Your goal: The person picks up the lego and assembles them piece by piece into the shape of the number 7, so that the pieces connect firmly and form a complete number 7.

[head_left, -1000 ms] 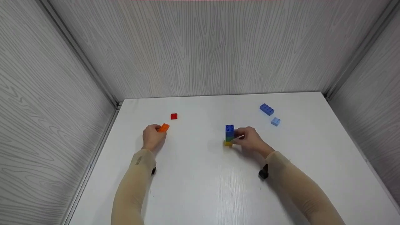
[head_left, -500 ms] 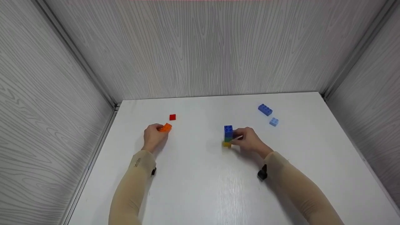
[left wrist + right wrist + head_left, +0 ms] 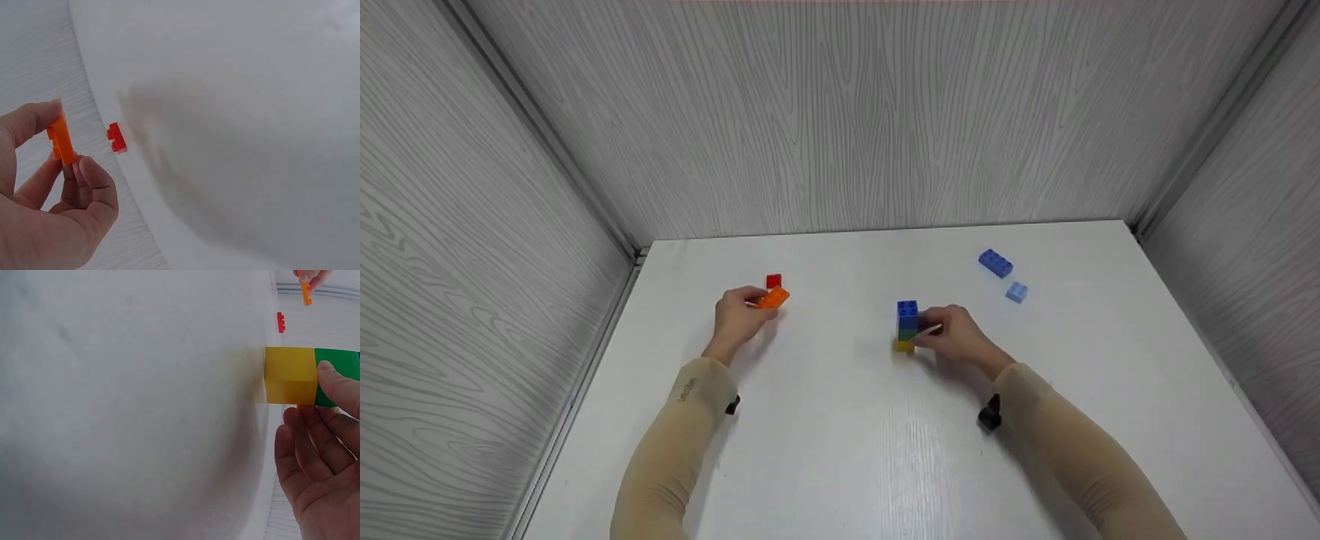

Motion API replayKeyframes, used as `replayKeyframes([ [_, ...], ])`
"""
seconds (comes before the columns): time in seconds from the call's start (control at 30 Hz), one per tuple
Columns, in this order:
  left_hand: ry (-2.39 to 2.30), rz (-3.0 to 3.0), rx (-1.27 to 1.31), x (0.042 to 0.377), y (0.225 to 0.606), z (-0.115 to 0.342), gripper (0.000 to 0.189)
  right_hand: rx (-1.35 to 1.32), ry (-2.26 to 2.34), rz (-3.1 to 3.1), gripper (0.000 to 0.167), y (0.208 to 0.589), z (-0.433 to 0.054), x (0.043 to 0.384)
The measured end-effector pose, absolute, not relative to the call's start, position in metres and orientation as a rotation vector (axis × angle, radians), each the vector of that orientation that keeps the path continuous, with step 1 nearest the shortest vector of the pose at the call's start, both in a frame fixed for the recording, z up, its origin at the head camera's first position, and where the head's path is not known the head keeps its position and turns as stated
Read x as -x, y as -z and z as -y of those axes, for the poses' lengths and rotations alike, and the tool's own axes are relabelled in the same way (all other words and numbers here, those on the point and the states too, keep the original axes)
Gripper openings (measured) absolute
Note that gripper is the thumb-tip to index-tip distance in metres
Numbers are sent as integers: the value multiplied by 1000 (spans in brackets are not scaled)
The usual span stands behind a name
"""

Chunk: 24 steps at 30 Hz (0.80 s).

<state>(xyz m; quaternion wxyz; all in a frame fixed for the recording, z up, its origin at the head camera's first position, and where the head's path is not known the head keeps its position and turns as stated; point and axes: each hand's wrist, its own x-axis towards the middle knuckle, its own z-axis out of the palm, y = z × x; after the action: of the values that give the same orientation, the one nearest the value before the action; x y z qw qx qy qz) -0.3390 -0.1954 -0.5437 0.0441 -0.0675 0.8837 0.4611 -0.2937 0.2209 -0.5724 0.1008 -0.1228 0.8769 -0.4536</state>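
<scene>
My left hand (image 3: 740,313) pinches an orange building brick (image 3: 774,298) between thumb and fingers, raised over the table at the left. In the left wrist view the orange brick (image 3: 63,139) shows its studs toward the palm. Just behind it on the table lies a flat red brick (image 3: 774,281). My right hand (image 3: 956,335) grips an upright stack at its green brick (image 3: 907,334), thumb on one side and fingers on the other. Below the green is a yellow brick (image 3: 291,376), close to the tabletop; a blue brick (image 3: 907,313) forms the top, studs up.
At the back right of the white table (image 3: 825,450) lie a long blue brick (image 3: 996,263) and a small light-blue brick (image 3: 1017,292). Grey wood-grain panels (image 3: 840,112) rise behind the table and at both sides.
My left hand has lifted the orange brick and carried it right and slightly back, close in front of the red one. The right hand stays on the stack, nearly unmoved.
</scene>
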Motion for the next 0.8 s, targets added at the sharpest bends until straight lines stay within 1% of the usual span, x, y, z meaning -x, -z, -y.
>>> replayKeyframes([
  [0.17,-1418,-2719,115,336,534,181,49,354,1331,-2588,32,572,-221,293],
  [0.5,-1408,-2696,-33,329,521,158,44,264,1324,-2562,37,570,-219,293],
  [0.8,-1420,-2698,-152,322,512,140,43,327,1335,-2574,35,572,-220,293],
])
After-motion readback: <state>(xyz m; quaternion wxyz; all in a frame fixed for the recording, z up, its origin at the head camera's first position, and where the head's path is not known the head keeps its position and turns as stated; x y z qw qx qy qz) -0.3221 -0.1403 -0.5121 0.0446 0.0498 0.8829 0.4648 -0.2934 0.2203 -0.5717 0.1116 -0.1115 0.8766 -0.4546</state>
